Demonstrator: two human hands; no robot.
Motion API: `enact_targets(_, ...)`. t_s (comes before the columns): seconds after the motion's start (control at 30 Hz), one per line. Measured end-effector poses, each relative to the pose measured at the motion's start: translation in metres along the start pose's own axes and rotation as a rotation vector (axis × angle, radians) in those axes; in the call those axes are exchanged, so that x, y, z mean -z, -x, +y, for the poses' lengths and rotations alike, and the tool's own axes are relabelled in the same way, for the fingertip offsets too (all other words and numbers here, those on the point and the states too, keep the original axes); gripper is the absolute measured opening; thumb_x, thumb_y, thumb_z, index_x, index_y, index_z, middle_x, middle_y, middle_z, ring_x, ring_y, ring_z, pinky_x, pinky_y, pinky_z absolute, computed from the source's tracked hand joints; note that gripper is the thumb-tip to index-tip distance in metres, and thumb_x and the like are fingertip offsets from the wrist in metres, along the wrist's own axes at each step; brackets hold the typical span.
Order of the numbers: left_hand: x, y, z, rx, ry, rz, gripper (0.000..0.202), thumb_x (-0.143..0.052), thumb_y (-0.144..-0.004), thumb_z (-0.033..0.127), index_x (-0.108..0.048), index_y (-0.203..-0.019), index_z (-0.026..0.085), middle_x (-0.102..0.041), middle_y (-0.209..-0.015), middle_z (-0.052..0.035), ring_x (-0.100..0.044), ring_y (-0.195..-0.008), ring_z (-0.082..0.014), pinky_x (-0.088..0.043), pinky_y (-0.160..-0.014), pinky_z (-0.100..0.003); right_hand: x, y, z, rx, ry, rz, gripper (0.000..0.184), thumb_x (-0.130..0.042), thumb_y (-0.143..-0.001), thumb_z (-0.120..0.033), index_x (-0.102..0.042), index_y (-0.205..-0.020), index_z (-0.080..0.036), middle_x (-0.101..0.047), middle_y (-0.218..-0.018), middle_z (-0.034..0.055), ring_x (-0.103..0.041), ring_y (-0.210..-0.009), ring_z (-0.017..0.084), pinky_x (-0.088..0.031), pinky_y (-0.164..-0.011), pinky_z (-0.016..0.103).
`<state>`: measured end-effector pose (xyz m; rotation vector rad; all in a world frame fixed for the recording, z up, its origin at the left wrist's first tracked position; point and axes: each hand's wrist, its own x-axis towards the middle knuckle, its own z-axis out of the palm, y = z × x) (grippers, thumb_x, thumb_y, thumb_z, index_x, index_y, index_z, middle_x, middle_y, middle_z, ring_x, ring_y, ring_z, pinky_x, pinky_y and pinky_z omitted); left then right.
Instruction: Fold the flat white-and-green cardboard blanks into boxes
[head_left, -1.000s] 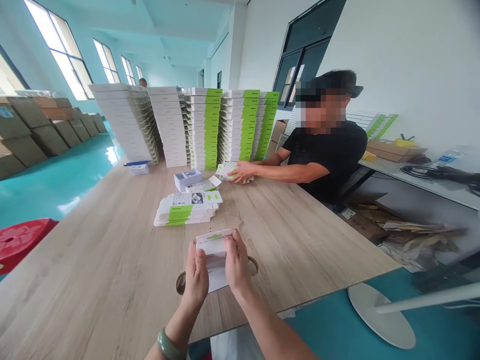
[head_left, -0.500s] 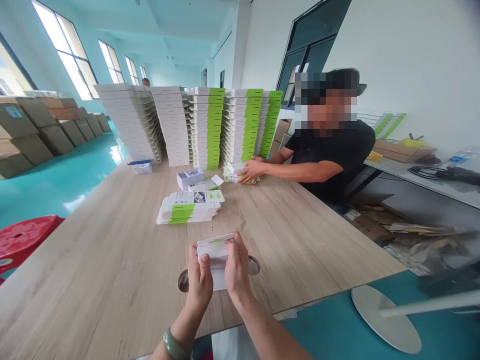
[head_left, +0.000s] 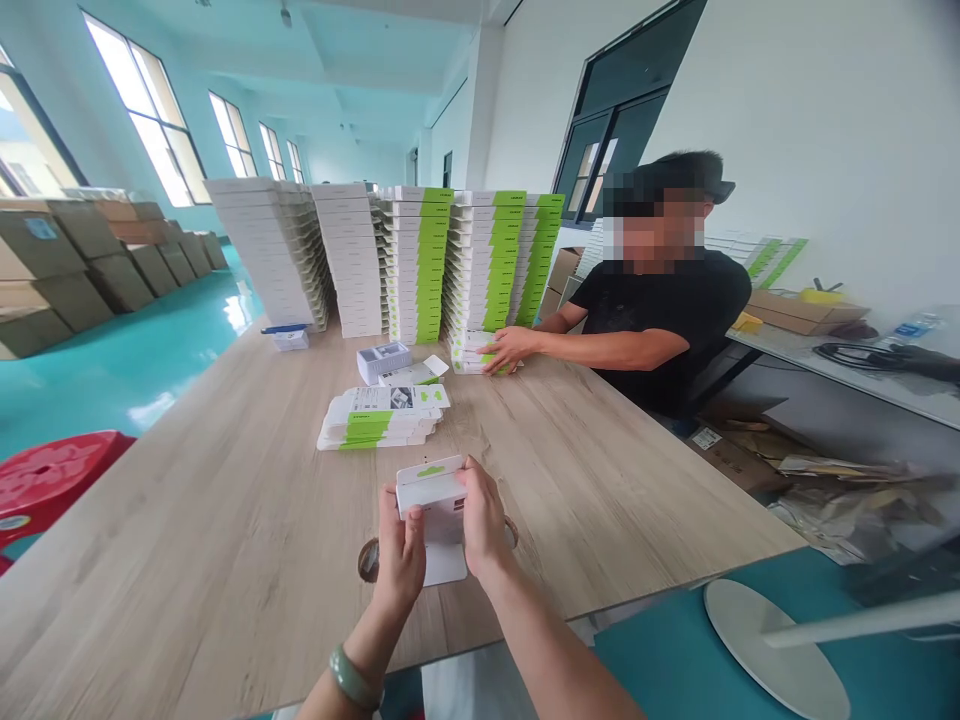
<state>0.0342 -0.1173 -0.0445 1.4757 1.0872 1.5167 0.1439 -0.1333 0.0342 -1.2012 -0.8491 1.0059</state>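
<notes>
Left hand [head_left: 397, 560] and right hand [head_left: 484, 525] gripping a white carton [head_left: 433, 505]
Fingers [head_left: 472, 490] clamped on its sides, long axis pointing straight ahead over the tabletop [head_left: 225, 570]

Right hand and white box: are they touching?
Touching. The head view shows the right hand pressed against the right edge of the white box, its fingers gripping the side.

wooden table [head_left: 225, 560]: far end, box stacks [head_left: 420, 265] | middle, loose boxes [head_left: 382, 418] | right, seated person [head_left: 660, 320] | left, floor cartons [head_left: 90, 265]
</notes>
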Motion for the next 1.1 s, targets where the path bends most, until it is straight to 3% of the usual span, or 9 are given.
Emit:
enact_targets(0.17,0.004,-0.004,-0.019,0.066,0.042,-0.056,0.061,-0.074,-0.083,0.06,-0.049,-0.117,0.015,-0.062,-0.116,-0.0161,-0.066,-0.108,-0.0267,-0.054,-0.093,-0.04,-0.002,-0.004,-0.001,-0.028,0.006,-0.032,0.023,-0.04,-0.081,-0.043,-0.043,-0.076,-0.021,-0.057,-0.075,0.0023,-0.051,-0.068,0.017,-0.041,-0.061,0.026)
enact_targets(0.33,0.007,-0.01,-0.019,0.112,0.1,-0.185,0.06,-0.078,-0.079,0.054,-0.055,-0.117,0.013,-0.07,-0.116,-0.0188,-0.07,-0.103,-0.0288,-0.055,-0.09,-0.042,-0.006,-0.008,0.009,0.055,0.079,0.068,0.026,-0.042,-0.083,-0.04,-0.054,-0.092,-0.019,-0.065,-0.093,0.0107,-0.059,-0.082,0.024,-0.046,-0.068,0.034)
enact_targets(0.47,0.01,-0.013,-0.01,0.125,0.094,-0.155,0.056,-0.076,-0.08,0.054,-0.059,-0.113,0.012,-0.073,-0.104,-0.0153,-0.07,-0.092,-0.0268,-0.056,-0.086,-0.039,-0.017,0.006,0.023,0.551,0.343,0.241,0.031,-0.046,-0.093,-0.034,-0.057,-0.118,-0.019,-0.06,-0.126,0.0139,-0.051,-0.117,0.027,-0.034,-0.101,0.043)
enact_targets(0.57,0.011,-0.013,-0.004,0.155,0.073,-0.081,0.053,-0.074,-0.078,0.06,-0.062,-0.099,0.013,-0.072,-0.093,-0.0133,-0.067,-0.082,-0.0252,-0.054,-0.079,-0.036,-0.015,0.008,0.021,0.874,0.719,0.056,0.03,-0.04,-0.102,-0.033,-0.065,-0.117,-0.024,-0.067,-0.117,0.0074,-0.054,-0.11,0.024,-0.029,-0.103,0.044)
enact_targets(0.63,0.012,-0.014,0.001,0.198,0.062,-0.025,0.057,-0.079,-0.071,0.061,-0.062,-0.096,0.013,-0.072,-0.092,-0.013,-0.066,-0.082,-0.026,-0.053,-0.077,-0.036,0.001,-0.002,0.013,0.735,0.794,-0.029,0.04,-0.036,-0.102,-0.046,-0.069,-0.113,-0.026,-0.069,-0.115,0.0066,-0.056,-0.112,0.026,-0.028,-0.108,0.047)
enact_targets(0.7,0.013,-0.017,0.008,0.248,0.058,0.028,0.065,-0.084,-0.064,0.06,-0.061,-0.103,0.013,-0.073,-0.099,-0.0144,-0.068,-0.09,-0.0282,-0.054,-0.08,-0.036,0.028,-0.013,0.005,0.477,0.776,0.026,0.059,-0.025,-0.101,-0.06,-0.072,-0.099,-0.023,-0.073,-0.106,0.0107,-0.061,-0.11,0.03,-0.03,-0.108,0.052)
enact_targets(0.83,0.012,-0.024,0.022,0.353,0.078,0.072,0.076,-0.082,-0.062,0.067,-0.062,-0.108,0.01,-0.073,-0.11,-0.0188,-0.069,-0.097,-0.03,-0.055,-0.082,-0.036,0.071,0.001,0.01,0.215,0.712,0.076,0.083,-0.014,-0.095,-0.08,-0.071,-0.089,-0.019,-0.073,-0.097,0.0176,-0.068,-0.094,0.032,-0.048,-0.087,0.047)
enact_targets(0.97,0.0,-0.013,0.03,0.478,0.107,0.051,0.081,-0.079,-0.065,0.073,-0.063,-0.11,0.008,-0.074,-0.104,-0.0186,-0.071,-0.087,-0.0289,-0.055,-0.071,-0.034,0.06,0.056,0.054,-0.014,0.236,-0.029,0.082,-0.038,-0.09,-0.086,-0.065,-0.129,-0.02,-0.07,-0.123,0.0149,-0.07,-0.098,0.027,-0.053,-0.086,0.036)
enact_targets(1.1,-0.013,0.009,0.03,0.587,0.088,0.08,0.083,-0.075,-0.066,0.079,-0.064,-0.107,0.008,-0.075,-0.093,-0.0166,-0.07,-0.077,-0.0272,-0.053,-0.066,-0.034,0.036,0.077,0.091,-0.072,-0.238,0.007,0.07,-0.068,-0.076,-0.079,-0.07,-0.118,-0.024,-0.073,-0.116,0.014,-0.07,-0.102,0.031,-0.053,-0.088,0.038)
